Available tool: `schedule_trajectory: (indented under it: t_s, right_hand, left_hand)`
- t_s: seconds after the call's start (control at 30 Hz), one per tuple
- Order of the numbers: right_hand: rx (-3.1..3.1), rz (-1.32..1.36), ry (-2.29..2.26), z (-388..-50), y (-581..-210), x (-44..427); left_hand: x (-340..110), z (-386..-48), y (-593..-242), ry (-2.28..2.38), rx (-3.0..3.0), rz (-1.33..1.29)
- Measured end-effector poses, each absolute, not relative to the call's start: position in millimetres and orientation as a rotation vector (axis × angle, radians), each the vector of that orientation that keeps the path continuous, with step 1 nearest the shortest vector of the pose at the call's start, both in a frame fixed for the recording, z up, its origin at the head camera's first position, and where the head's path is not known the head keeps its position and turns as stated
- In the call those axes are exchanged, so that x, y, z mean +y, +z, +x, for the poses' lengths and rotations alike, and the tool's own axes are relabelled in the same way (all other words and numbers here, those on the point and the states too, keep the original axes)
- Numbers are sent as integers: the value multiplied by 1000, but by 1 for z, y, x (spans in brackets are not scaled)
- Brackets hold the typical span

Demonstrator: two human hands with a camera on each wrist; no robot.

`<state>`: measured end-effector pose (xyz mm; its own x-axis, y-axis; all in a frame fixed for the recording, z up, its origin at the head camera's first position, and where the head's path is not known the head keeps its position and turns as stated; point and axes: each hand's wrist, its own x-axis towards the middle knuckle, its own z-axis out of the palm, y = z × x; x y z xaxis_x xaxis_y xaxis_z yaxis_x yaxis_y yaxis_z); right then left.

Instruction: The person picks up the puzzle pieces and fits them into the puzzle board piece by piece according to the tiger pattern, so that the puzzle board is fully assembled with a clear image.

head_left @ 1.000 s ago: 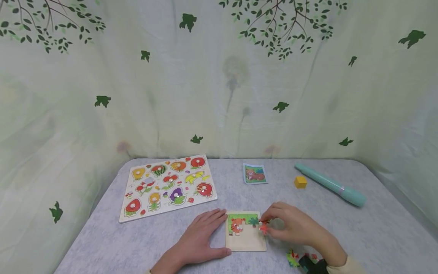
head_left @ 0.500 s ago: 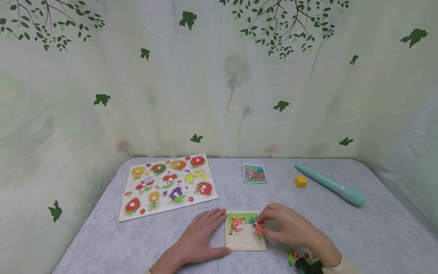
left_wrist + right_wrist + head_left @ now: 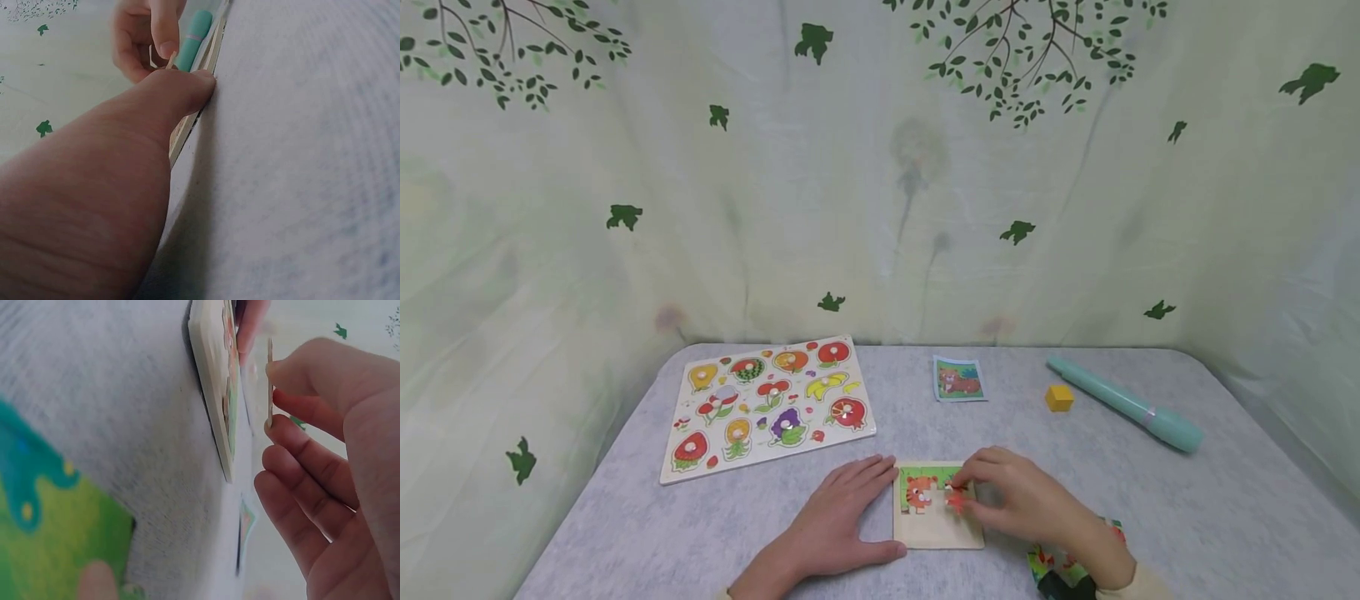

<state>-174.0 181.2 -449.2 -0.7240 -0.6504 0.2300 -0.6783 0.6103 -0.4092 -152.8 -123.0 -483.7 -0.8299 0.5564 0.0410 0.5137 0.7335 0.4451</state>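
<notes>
A small square wooden puzzle tray [image 3: 937,533] lies on the table, with tiger-picture pieces in its upper left part and along its top. My left hand [image 3: 842,525] rests flat beside it, fingers extended, fingertips and thumb at its left edge. Over the tray's right side my right hand [image 3: 1030,500] pinches an orange puzzle piece [image 3: 956,500] between thumb and fingers. In the right wrist view that thin piece [image 3: 270,384] is seen edge-on, held apart from the tray [image 3: 212,403]. The left wrist view shows my left thumb [image 3: 203,87] against the tray edge.
A fruit peg board [image 3: 752,454] lies at the back left. Behind the tray are a bear picture card [image 3: 959,381], a yellow cube [image 3: 1059,398] and a teal tube [image 3: 1123,404]. Colourful loose pieces [image 3: 1041,562] lie by my right wrist, partly hidden.
My right hand has moved left with the pinched piece, from the tray's right edge to over its right side. The left hand has stayed in place.
</notes>
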Motion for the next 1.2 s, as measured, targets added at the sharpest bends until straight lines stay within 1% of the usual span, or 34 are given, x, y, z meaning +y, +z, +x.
schedule_trajectory:
  t_s: [0.37, 1.2]
  right_hand:
    - [-2755, 1136, 728, -172, -456, 173]
    - [-2811, 1126, 762, -166, -459, 160]
  left_hand:
    - [-122, -153, -484, 683, 2838, 869]
    - [-123, -153, -484, 703, 2818, 870]
